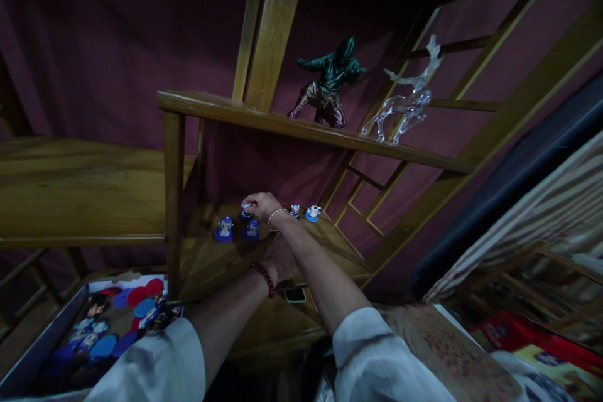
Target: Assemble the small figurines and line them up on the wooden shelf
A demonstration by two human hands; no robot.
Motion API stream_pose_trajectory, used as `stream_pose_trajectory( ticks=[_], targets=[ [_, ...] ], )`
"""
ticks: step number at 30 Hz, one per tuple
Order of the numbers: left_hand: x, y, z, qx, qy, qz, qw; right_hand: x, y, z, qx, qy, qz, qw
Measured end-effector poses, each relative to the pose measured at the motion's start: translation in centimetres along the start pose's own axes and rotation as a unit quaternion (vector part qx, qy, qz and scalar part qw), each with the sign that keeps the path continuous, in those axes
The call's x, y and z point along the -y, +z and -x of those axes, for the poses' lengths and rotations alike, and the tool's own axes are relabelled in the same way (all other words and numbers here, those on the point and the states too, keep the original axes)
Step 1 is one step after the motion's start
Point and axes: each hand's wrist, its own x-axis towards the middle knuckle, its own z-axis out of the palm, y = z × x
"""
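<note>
My right hand (pixel 264 206), with a silver bracelet at the wrist, reaches into the lower shelf compartment. Its fingers are closed on the top of a small dark-based figurine (pixel 245 214), which is at the shelf surface. Just in front of it stand a figurine on a purple-blue base (pixel 225 230) and another blue-purple figurine (pixel 252 230). Beyond the right wrist are a small white figurine (pixel 294 211) and one on a blue base (pixel 313 213). My left hand (pixel 281 261), with a red bead bracelet, is partly behind my right forearm; its fingers are hidden.
On the upper shelf (pixel 217 107) stand a green-hooded crouching statue (pixel 332 85) and a clear deer figure (pixel 409 100). An open box (pixel 87 292) of colourful figurines sits lower left. A phone (pixel 295 295) lies below the hands. A wooden post (pixel 173 201) bounds the compartment's left side.
</note>
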Motion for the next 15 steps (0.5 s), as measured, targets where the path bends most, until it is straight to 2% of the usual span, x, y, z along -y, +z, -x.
stream_pose_trajectory(
  ticks=[6,12,15],
  targets=[
    [-0.4,-0.5,0.3,0.051,-0.011,-0.08,0.995,-0.3,-0.3,0.4,-0.004,-0.011,-0.02,1.0],
    [-0.4,-0.2,0.5,0.05,-0.035,-0.089,0.994,0.4,-2.5,2.3,-0.067,-0.016,-0.017,0.997],
    [-1.1,-0.7,0.8,0.057,-0.052,-0.099,0.992,1.1,-3.3,3.7,-0.093,0.007,-0.039,0.995]
  ],
)
